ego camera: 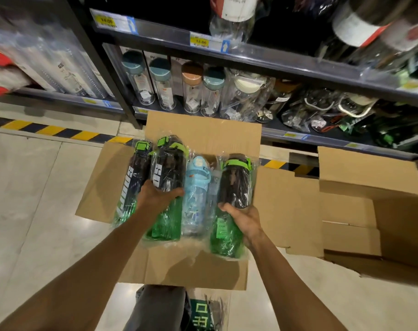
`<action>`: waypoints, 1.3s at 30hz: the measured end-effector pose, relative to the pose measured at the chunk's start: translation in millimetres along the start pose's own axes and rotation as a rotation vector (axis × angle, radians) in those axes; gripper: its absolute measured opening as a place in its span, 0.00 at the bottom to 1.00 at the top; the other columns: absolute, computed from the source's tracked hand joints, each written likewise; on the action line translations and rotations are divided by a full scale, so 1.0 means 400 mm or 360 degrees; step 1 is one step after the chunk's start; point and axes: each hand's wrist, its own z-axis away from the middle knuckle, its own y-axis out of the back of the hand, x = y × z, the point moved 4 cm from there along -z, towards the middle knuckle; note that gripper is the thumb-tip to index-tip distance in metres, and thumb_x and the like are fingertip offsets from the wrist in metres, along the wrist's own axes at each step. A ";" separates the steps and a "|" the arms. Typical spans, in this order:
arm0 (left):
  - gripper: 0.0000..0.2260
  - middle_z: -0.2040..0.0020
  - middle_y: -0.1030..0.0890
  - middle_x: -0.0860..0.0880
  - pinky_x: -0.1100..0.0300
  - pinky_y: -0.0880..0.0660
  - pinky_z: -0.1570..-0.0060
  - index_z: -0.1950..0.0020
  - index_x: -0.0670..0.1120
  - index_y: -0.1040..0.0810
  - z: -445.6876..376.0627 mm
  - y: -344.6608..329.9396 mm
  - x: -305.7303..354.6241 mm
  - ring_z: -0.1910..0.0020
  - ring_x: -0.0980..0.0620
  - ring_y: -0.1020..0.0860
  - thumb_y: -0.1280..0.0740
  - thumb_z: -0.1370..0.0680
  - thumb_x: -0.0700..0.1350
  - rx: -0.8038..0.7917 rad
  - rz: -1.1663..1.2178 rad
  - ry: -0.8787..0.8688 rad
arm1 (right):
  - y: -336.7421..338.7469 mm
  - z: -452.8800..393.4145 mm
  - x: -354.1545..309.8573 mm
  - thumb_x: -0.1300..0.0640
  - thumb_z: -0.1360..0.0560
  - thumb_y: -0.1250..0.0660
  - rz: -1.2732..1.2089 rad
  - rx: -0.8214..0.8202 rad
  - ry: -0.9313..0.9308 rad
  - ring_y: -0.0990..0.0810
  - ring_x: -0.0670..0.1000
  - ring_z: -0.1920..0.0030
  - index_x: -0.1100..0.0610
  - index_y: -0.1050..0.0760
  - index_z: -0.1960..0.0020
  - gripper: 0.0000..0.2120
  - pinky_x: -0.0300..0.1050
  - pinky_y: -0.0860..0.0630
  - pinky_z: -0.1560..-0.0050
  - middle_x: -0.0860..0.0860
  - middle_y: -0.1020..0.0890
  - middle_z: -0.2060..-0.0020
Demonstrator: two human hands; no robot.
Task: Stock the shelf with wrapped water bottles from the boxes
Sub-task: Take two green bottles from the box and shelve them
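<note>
Left hand (156,195) atop one green bottle (166,187), right hand (243,220) around another (232,206).

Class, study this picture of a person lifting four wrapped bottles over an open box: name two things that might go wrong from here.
1. The light blue bottle sits between the green ones, and neither the left hand nor the right hand seems to grip it; it may slip out.
2. The far-left green bottle lies outside the left hand's grip on the second green bottle, so it could drop to the floor.
</note>
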 end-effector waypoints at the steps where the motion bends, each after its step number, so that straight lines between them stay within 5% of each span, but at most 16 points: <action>1: 0.51 0.45 0.20 0.45 0.48 0.22 0.47 0.36 0.43 0.28 0.006 0.010 0.005 0.47 0.44 0.22 0.22 0.52 0.67 -0.0015 0.0060 -0.0042 | 0.020 0.024 -0.026 0.41 0.56 0.20 0.0008 0.0001 0.0049 0.18 0.55 0.50 0.61 0.26 0.41 0.48 0.52 0.21 0.45 0.55 0.17 0.51; 3: 0.48 0.49 0.18 0.48 0.48 0.21 0.49 0.41 0.47 0.24 0.055 0.038 0.047 0.51 0.46 0.20 0.23 0.57 0.67 -0.0038 0.0138 -0.0137 | 0.060 0.084 -0.086 0.46 0.48 0.19 -0.0019 -0.0012 0.0151 0.18 0.52 0.54 0.60 0.25 0.44 0.37 0.44 0.20 0.53 0.54 0.17 0.53; 5: 0.37 0.51 0.18 0.49 0.58 0.21 0.55 0.44 0.47 0.24 0.148 0.080 0.121 0.55 0.51 0.20 0.20 0.49 0.59 -0.0077 0.0193 -0.0245 | 0.105 0.142 -0.146 0.55 0.41 0.20 -0.0041 -0.0012 0.0271 0.17 0.50 0.57 0.60 0.25 0.46 0.27 0.38 0.22 0.62 0.53 0.16 0.55; 7: 0.27 0.51 0.19 0.49 0.67 0.24 0.57 0.44 0.45 0.24 0.228 0.123 0.183 0.56 0.55 0.21 0.20 0.39 0.49 -0.0086 0.0241 -0.0323 | 0.151 0.204 -0.214 0.58 0.39 0.20 -0.0073 -0.0018 0.0395 0.17 0.52 0.53 0.61 0.25 0.43 0.27 0.38 0.22 0.60 0.54 0.16 0.53; 9: 0.39 0.43 0.20 0.47 0.61 0.24 0.48 0.36 0.43 0.28 0.310 0.166 0.251 0.47 0.49 0.22 0.20 0.42 0.56 -0.0088 0.0274 -0.0428 | 0.192 0.286 -0.292 0.56 0.39 0.19 -0.0093 -0.0039 0.0529 0.18 0.53 0.48 0.60 0.26 0.39 0.31 0.41 0.21 0.50 0.55 0.17 0.49; 11: 0.51 0.33 0.27 0.43 0.51 0.28 0.37 0.29 0.43 0.35 0.403 0.219 0.328 0.37 0.44 0.27 0.21 0.45 0.63 -0.0069 0.0285 -0.0588 | 0.238 0.380 -0.376 0.43 0.47 0.18 -0.0087 -0.0006 0.0654 0.20 0.54 0.43 0.59 0.29 0.34 0.47 0.50 0.24 0.40 0.56 0.19 0.43; 13: 0.53 0.30 0.30 0.44 0.49 0.33 0.33 0.27 0.44 0.38 0.498 0.270 0.404 0.33 0.44 0.30 0.21 0.45 0.62 -0.0063 0.0322 -0.0713 | 0.288 0.482 -0.461 0.36 0.52 0.19 -0.0069 0.0009 0.0800 0.21 0.54 0.43 0.59 0.30 0.34 0.54 0.53 0.25 0.39 0.55 0.19 0.44; 17: 0.51 0.39 0.22 0.49 0.51 0.27 0.39 0.34 0.48 0.30 0.679 0.381 0.551 0.41 0.49 0.23 0.23 0.52 0.68 -0.0014 0.0368 -0.1006 | 0.404 0.695 -0.616 0.51 0.38 0.20 -0.0091 0.0073 0.1019 0.20 0.49 0.50 0.53 0.27 0.43 0.27 0.43 0.25 0.50 0.48 0.19 0.51; 20: 0.43 0.38 0.25 0.50 0.57 0.31 0.38 0.32 0.44 0.32 0.821 0.460 0.651 0.40 0.51 0.26 0.20 0.41 0.58 0.0029 0.0422 -0.1142 | 0.476 0.832 -0.707 0.49 0.41 0.19 -0.0115 0.0166 0.1161 0.21 0.53 0.45 0.56 0.29 0.37 0.37 0.46 0.25 0.46 0.53 0.20 0.46; 23: 0.46 0.40 0.22 0.51 0.52 0.27 0.39 0.35 0.47 0.29 0.941 0.530 0.740 0.41 0.50 0.24 0.23 0.48 0.67 0.0109 0.0435 -0.1313 | 0.535 0.965 -0.785 0.40 0.50 0.21 -0.0151 0.0236 0.1312 0.22 0.54 0.41 0.58 0.31 0.32 0.51 0.48 0.25 0.42 0.55 0.21 0.41; 30: 0.34 0.45 0.20 0.52 0.55 0.26 0.43 0.41 0.48 0.26 1.236 0.655 0.915 0.44 0.51 0.22 0.20 0.42 0.56 0.0150 0.0591 -0.1674 | 0.665 1.238 -0.943 0.30 0.61 0.22 -0.0257 0.0267 0.1576 0.23 0.54 0.39 0.55 0.31 0.31 0.62 0.54 0.26 0.38 0.54 0.22 0.39; 33: 0.23 0.51 0.20 0.54 0.62 0.29 0.51 0.47 0.49 0.26 1.345 0.696 0.980 0.49 0.53 0.22 0.20 0.37 0.47 0.0228 0.0613 -0.1799 | 0.719 1.342 -0.991 0.30 0.59 0.22 -0.0297 0.0268 0.1659 0.22 0.53 0.40 0.54 0.30 0.32 0.59 0.55 0.24 0.39 0.53 0.21 0.39; 36: 0.23 0.53 0.22 0.57 0.65 0.31 0.53 0.47 0.50 0.27 1.460 0.729 1.037 0.50 0.54 0.23 0.21 0.36 0.47 0.0239 0.0643 -0.1935 | 0.769 1.454 -1.035 0.38 0.51 0.20 -0.0287 0.0289 0.1775 0.21 0.51 0.43 0.55 0.29 0.33 0.50 0.49 0.25 0.40 0.52 0.20 0.41; 39: 0.24 0.49 0.25 0.57 0.64 0.33 0.50 0.45 0.50 0.30 1.546 0.760 1.095 0.48 0.56 0.26 0.22 0.35 0.48 0.0235 0.0629 -0.2015 | 0.823 1.528 -1.086 0.38 0.50 0.20 -0.0268 0.0314 0.1845 0.26 0.52 0.36 0.54 0.36 0.28 0.55 0.48 0.29 0.36 0.50 0.25 0.35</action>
